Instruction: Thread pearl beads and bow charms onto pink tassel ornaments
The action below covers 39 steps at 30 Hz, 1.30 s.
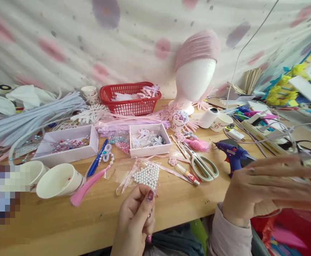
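Observation:
My left hand (136, 217) is closed in a pinch at the table's front edge. What sits between thumb and finger is mostly hidden; small shiny beads and a bit of pink show below the thumb. Just beyond the fingertips lies a clear bag of white pearl beads (148, 173). My right hand (272, 188) is raised at the right, its fingers stretched out and holding nothing I can see. Near it stands a blue glue gun (232, 154). Between the hands lie scissors (204, 167) with pale green handles and a small orange-labelled tube (188, 175).
Two white boxes of beads and charms (67, 156) (150, 151) stand mid-table. Behind them are a red basket (130, 106) and a foam head (194, 78) in a pink cap. Paper cups (56, 185), a pink tassel (88, 186) and a blue pen (97, 160) lie left. Cables (264, 140) clutter the right.

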{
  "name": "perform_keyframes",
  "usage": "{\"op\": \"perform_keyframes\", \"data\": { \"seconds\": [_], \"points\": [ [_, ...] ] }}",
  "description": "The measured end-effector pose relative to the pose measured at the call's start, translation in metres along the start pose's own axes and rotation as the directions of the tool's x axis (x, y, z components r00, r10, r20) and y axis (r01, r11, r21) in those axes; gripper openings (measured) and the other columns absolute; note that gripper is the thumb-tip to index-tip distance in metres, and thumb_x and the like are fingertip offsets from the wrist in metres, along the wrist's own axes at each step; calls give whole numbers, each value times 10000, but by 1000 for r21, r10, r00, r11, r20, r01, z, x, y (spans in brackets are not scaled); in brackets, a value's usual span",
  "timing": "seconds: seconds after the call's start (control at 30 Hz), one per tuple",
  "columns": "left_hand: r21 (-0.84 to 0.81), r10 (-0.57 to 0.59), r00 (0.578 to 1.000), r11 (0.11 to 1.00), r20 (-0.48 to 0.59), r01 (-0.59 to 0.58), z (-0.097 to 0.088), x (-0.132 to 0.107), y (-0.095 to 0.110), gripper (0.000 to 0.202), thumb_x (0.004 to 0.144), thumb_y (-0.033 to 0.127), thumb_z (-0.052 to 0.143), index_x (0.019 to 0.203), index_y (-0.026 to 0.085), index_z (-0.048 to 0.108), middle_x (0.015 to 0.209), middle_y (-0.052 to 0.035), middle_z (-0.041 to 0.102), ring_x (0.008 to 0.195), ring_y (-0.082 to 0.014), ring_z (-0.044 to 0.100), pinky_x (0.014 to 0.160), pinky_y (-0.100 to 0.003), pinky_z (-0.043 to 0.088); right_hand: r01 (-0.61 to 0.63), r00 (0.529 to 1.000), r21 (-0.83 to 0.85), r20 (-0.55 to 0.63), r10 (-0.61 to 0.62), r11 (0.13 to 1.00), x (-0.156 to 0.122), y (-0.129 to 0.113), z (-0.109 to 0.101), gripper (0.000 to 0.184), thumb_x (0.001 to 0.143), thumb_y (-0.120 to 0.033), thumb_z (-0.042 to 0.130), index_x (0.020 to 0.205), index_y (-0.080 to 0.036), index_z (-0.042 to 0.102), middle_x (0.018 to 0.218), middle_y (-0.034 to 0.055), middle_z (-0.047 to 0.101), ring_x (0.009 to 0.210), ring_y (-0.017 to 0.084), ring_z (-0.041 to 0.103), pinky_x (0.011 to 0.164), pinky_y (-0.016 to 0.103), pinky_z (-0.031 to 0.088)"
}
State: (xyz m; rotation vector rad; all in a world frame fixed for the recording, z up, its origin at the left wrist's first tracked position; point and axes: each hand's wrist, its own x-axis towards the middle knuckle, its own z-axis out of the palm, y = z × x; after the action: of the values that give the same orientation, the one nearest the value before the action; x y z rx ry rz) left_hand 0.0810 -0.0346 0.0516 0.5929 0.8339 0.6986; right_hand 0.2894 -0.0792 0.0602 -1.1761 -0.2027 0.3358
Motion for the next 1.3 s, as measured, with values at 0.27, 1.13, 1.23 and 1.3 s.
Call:
{"op": "perform_keyframes", "data": {
  "seconds": [0.27, 1.13, 1.23, 1.3],
  "points": [
    [4, -8, 1000, 1000, -6, 8, 5, -2, 1, 553, 637, 624, 850, 724, 187, 522, 505, 139, 281, 416, -10, 125, 395, -145, 193, -445, 788, 62, 500, 358, 893, -50, 39, 37, 338, 686, -351, 866, 555, -197, 594, 394, -115, 337, 353, 33, 200, 335, 148, 262],
    [269, 204, 979, 944, -19, -192, -2, -5, -8, 476, 780, 661, 713, 770, 193, 621, 511, 92, 358, 429, -57, 292, 426, -218, 250, -133, 627, 27, 776, 63, 991, -65, 60, 27, 110, 930, -357, 710, 907, -267, 769, 949, 12, 650, 879, 156, 592, 826, 270, 481],
    [258, 188, 982, 950, -9, -179, -5, -3, -9, 472, 779, 656, 717, 775, 193, 622, 516, 93, 359, 423, -54, 276, 420, -218, 237, -108, 645, 36, 763, 43, 993, -67, 62, 29, 156, 908, -318, 740, 772, -247, 716, 818, -13, 588, 801, 144, 554, 746, 250, 455],
    [250, 173, 985, 953, 9, -169, -6, -1, -10, 476, 778, 657, 717, 780, 189, 627, 504, 97, 346, 417, -51, 261, 417, -219, 211, -81, 663, 47, 749, 19, 996, -67, 63, 30, 191, 882, -334, 768, 737, -237, 691, 787, -16, 571, 774, 146, 538, 716, 252, 446]
  ]
}}
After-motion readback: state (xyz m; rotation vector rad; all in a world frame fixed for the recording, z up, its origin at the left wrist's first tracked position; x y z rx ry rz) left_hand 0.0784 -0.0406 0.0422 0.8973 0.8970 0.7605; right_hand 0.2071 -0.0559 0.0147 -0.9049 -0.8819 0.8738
